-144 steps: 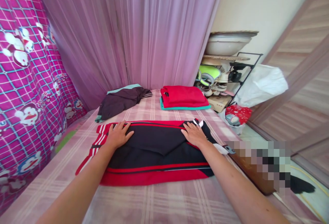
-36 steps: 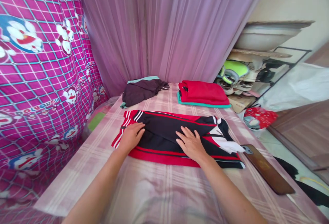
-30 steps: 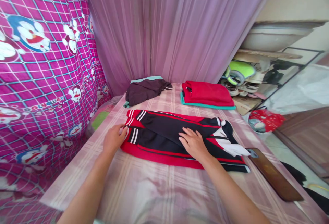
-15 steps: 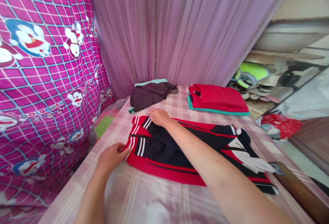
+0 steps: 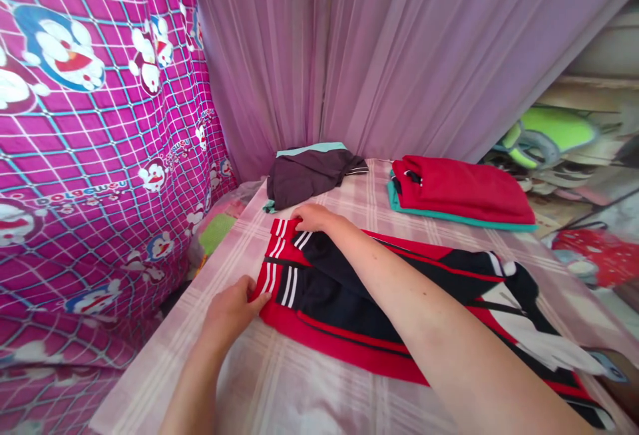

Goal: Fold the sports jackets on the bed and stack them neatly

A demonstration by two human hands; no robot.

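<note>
A black and red track garment point(image 5: 349, 289) with white stripes lies folded lengthwise across the checked pink bed sheet point(image 5: 319, 395). My left hand point(image 5: 232, 305) rests at its near left corner, fingers closed on the red striped edge. My right hand point(image 5: 312, 217) reaches across to the far left corner and grips the striped cuff there. The garment's white-trimmed end point(image 5: 544, 348) trails off to the right.
A dark crumpled garment point(image 5: 307, 172) with a teal band lies at the back of the bed. A folded red garment on a teal one point(image 5: 462, 192) sits at the back right. A purple curtain point(image 5: 379, 56) hangs behind, a magenta cartoon-print cloth point(image 5: 90, 122) at left.
My right hand left the garment's middle and reached over to the far left corner. My left hand slid to the near left corner. The view shifted left and closer.
</note>
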